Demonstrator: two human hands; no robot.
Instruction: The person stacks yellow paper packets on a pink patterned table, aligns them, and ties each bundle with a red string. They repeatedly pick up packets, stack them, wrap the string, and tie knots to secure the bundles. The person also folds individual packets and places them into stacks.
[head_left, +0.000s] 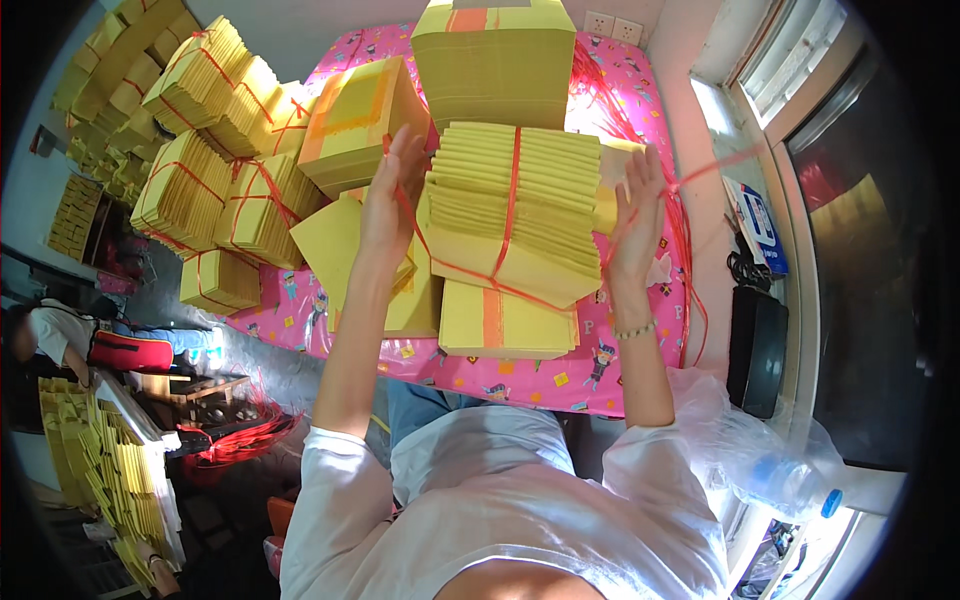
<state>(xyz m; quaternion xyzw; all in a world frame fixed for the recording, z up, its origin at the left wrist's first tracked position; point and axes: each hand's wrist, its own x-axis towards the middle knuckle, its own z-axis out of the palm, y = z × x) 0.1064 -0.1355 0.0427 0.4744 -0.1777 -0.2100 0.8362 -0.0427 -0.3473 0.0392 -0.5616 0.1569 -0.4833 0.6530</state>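
A thick bundle of yellow paper envelopes (520, 210) stands in front of me, with a red plastic string (510, 205) crossing its top and front. My left hand (392, 190) is upright at the bundle's left side, fingers stretched. The string loops loosely past its thumb and palm. On the other side is my right hand (635, 220), its fingers extended and spread, with a bead bracelet at the wrist. A loose string end (715, 172) runs out to the right beside it. Beneath the bundle lies a yellow block with an orange stripe (510, 325).
A pink patterned cloth (455, 375) covers the table. Yellow boxes (495, 75) stand behind, and several tied bundles (185, 195) sit at left. Red strings (600, 90) hang at the back right. A plastic bottle (785, 485) is at lower right. Another person (60, 335) is at far left.
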